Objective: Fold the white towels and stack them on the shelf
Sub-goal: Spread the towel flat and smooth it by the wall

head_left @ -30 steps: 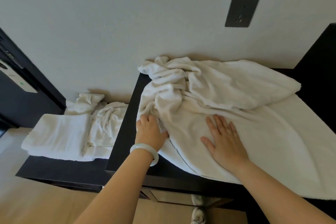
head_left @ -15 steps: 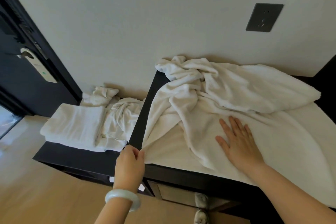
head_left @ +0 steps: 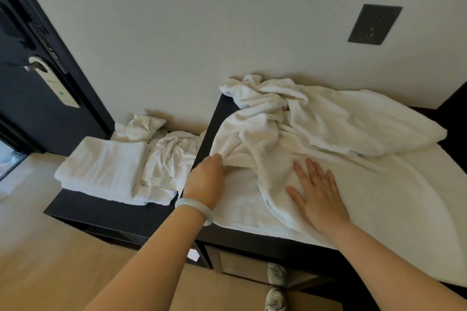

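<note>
Now: two hands working one big towel

Right in front of me, a person is leaning over a dark cabinet top (head_left: 214,121) with a large white towel (head_left: 366,177) lying across most of it. The far part of the towel is bunching up in twisted folds against the wall (head_left: 202,20), while the near part is lying flatter and reaching the near edge.

The left hand (head_left: 206,179), wearing a pale bracelet (head_left: 195,206) at the wrist, is curling its fingers into a gathered fold at the towel's left edge and gripping it. The right hand (head_left: 318,199) is lying flat, fingers straight and spread, pressing down on the cloth and holding nothing.

To the left, a lower shelf (head_left: 108,212) is carrying a folded towel (head_left: 101,166), and a crumpled towel (head_left: 171,159) is sitting just beside it, touching it, between it and the cabinet's side.

Up on the wall a dark socket plate (head_left: 374,24) is showing. At far left a hanger card (head_left: 54,81) is dangling from the handle of a dark door (head_left: 25,121). Down below, a shoe (head_left: 275,298) is standing on the wooden floor (head_left: 50,260).
</note>
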Tool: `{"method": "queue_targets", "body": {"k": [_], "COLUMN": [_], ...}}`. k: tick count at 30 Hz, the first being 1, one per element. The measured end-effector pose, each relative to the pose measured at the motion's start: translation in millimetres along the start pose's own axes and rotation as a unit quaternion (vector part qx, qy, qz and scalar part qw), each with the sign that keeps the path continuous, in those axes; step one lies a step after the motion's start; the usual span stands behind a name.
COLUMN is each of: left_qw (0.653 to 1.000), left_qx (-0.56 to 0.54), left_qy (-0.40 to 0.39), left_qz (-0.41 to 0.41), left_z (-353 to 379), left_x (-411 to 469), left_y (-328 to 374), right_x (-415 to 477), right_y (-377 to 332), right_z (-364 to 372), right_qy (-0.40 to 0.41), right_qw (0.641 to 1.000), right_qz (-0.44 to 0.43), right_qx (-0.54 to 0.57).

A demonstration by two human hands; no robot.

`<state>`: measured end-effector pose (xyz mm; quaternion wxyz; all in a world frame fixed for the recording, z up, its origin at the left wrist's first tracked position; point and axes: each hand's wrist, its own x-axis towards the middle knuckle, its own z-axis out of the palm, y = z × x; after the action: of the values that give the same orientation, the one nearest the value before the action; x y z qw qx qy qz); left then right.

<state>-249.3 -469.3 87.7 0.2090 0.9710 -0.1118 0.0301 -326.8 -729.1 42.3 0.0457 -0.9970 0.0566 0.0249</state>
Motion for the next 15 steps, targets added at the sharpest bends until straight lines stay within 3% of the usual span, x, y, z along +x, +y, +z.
{"method": "queue_targets", "body": {"k": [3, 5, 7, 11, 13, 15], "left_qw": [0.962, 0.93, 0.932, 0.968, 0.972, 0.96], "left_qx": [-0.183, -0.244, -0.251, -0.161, -0.158, -0.192], "left_qy": [0.121, 0.162, 0.119, 0.027, 0.054, 0.15], "left_qz": [-0.162, -0.223, -0.234, -0.189, -0.164, -0.138], "left_z": [-17, -24, -22, -8, -14, -32], "left_x": [-23, -46, -63, -63, -56, -54], "left_y": [-39, -70, -86, -81, -77, -78], "right_x": [1, 3, 4, 4, 4, 3], "right_y": [-1, 0, 0, 1, 2, 2], "right_z": [3, 5, 6, 8, 7, 7], "right_qy": [0.003, 0.0, -0.002, 0.001, -0.004, -0.005], "right_qw": [1.0, 1.0, 1.0, 1.0, 1.0, 1.0], "right_qz": [0.006, 0.013, 0.014, 0.019, 0.018, 0.016], "right_qx": [0.003, 0.019, 0.02, 0.012, 0.012, 0.019]}}
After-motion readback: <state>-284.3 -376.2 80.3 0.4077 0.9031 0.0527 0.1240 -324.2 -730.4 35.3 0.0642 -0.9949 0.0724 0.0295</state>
